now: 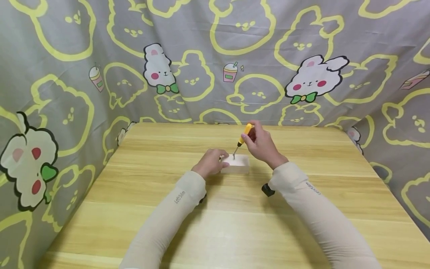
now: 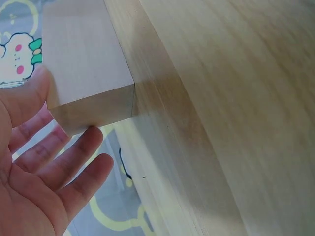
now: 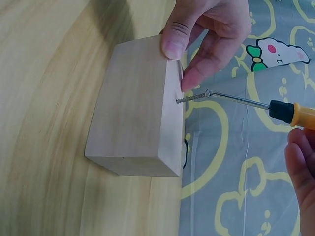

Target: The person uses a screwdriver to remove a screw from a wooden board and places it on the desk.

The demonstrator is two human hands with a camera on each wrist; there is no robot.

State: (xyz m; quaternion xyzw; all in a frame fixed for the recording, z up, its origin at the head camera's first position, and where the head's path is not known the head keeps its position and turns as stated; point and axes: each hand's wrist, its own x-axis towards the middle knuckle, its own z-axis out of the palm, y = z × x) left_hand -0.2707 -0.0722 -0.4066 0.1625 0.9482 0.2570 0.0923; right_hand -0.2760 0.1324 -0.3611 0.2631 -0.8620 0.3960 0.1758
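Note:
A pale wooden block [image 1: 235, 169] lies on the table, its long side toward me. My left hand [image 1: 209, 162] holds the block's left end; the thumb and a fingertip pinch it near the top edge in the right wrist view. A threaded screw [image 3: 192, 97] stands upright in the block's top face, most of its shank exposed. My right hand [image 1: 263, 144] grips the yellow handle of a screwdriver [image 1: 246, 132]. The driver's metal shaft [image 3: 241, 100] meets the screw head, tilted slightly off the screw's line. In the left wrist view, some fingers extend past the block's end [image 2: 93, 105].
The wood-grain table [image 1: 215, 228] spreads around the block on all sides. A grey curtain [image 1: 201, 33] with yellow outlines and cartoon animals hangs behind and along both sides. A black wrist device [image 1: 267, 189] sits under the right sleeve.

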